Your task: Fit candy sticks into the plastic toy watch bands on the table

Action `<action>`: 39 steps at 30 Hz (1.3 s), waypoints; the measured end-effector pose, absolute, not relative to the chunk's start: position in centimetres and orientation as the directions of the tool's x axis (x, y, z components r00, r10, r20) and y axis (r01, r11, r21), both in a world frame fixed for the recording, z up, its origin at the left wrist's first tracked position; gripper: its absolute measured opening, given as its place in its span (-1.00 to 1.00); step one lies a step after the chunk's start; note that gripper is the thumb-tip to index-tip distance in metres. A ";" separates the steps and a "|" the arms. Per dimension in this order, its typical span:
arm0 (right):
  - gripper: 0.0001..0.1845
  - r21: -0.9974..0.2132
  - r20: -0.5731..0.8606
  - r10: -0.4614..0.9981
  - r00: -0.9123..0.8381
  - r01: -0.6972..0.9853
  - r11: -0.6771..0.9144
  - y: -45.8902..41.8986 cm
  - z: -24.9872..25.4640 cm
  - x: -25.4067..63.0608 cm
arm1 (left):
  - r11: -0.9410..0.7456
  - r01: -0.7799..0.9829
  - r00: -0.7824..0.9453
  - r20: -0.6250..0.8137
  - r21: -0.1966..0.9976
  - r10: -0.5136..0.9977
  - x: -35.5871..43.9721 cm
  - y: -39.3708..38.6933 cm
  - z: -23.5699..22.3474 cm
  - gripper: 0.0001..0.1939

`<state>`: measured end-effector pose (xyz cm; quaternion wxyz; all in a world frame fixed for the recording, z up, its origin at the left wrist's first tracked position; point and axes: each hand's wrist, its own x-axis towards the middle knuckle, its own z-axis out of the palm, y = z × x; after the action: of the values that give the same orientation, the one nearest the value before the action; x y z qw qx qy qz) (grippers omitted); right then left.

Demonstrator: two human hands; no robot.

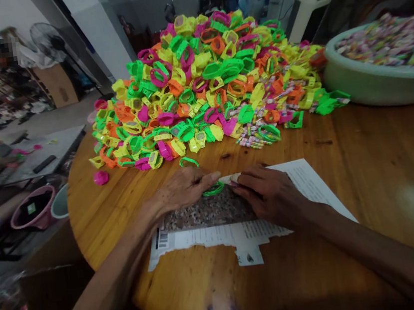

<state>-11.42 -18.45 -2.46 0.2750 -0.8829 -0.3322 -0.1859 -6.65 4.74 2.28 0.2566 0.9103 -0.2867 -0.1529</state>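
Both hands, left hand point(186, 187) and right hand point(268, 192), pinch a green strap point(214, 190) before the toy-watch heap point(202, 85).

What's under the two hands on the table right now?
Under the left hand and right hand: a green toy band, a speckled slab, then printed paper. The fingers cover most of the band.

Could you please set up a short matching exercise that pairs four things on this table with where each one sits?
Things:
1. green band
2. pile of bright bands
3. pale green basin
4. pink piece

Places:
a. far right of the table
b. between the left hand and right hand
c. middle of the table, heaped
d. alone, left of the heap

Pairs: 1-b, 2-c, 3-a, 4-d
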 end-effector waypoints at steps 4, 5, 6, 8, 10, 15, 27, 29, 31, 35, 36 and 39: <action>-0.81 -0.379 0.527 0.469 0.709 0.690 -0.617 -18.5 -2.8 -11.4 | -0.745 -0.527 0.744 -0.202 0.410 -0.637 -6.1 4.5 2.9 -0.53; -0.80 -0.382 0.527 0.466 0.711 0.687 -0.618 -18.5 -2.9 -11.4 | -0.739 -0.549 0.732 -0.201 0.391 -0.651 -6.0 4.5 3.0 -0.59; -0.79 -0.387 0.527 0.460 0.714 0.684 -0.618 -18.6 -2.9 -11.4 | -0.722 -0.568 0.718 -0.192 0.395 -0.669 -6.0 4.5 3.0 -0.67; -0.78 -0.408 0.531 0.443 0.722 0.676 -0.613 -18.6 -2.8 -11.4 | -0.681 -0.574 0.720 -0.117 0.455 -0.684 -6.1 4.5 3.0 -0.78; -0.78 -0.437 0.531 0.428 0.731 0.670 -0.600 -18.6 -2.7 -11.4 | -0.646 -0.514 0.783 0.001 0.564 -0.622 -6.4 4.3 2.7 -0.76; -0.79 -0.453 0.522 0.414 0.746 0.654 -0.606 -18.6 -2.4 -11.5 | -0.353 -0.209 0.925 0.067 0.912 -0.374 -7.5 2.9 0.6 -0.71; -0.85 -0.378 0.494 0.493 0.716 0.687 -0.621 -18.5 -2.6 -12.1 | -0.449 -0.269 0.897 0.052 0.852 -0.439 -8.7 7.9 1.0 -0.66; -0.84 -0.378 0.498 0.486 0.718 0.685 -0.623 -18.3 -2.7 -12.1 | -0.465 -0.252 0.910 0.044 0.849 -0.411 -8.7 8.2 1.2 -0.67; -0.82 -0.386 0.496 0.482 0.723 0.680 -0.623 -18.2 -2.7 -12.1 | -0.420 -0.212 0.934 0.056 0.882 -0.353 -8.7 7.7 0.9 -0.68; -0.81 -0.409 0.492 0.463 0.737 0.665 -0.625 -18.3 -2.8 -12.1 | -0.252 -0.224 0.950 0.154 0.942 -0.270 -8.4 5.8 -0.5 -0.55; -0.81 -0.410 0.491 0.458 0.741 0.661 -0.629 -18.3 -2.8 -12.1 | -0.261 -0.248 0.940 0.167 0.933 -0.297 -8.4 5.6 -0.9 -0.52; -0.81 -0.401 0.488 0.464 0.739 0.662 -0.633 -18.2 -2.6 -12.1 | -0.396 -0.314 0.900 0.139 0.863 -0.412 -8.5 5.9 -1.3 -0.61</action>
<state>-12.13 -18.16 -2.63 0.2876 -0.8871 -0.3175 -0.1719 -8.49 5.94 -1.28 0.5047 0.8340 -0.2179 -0.0485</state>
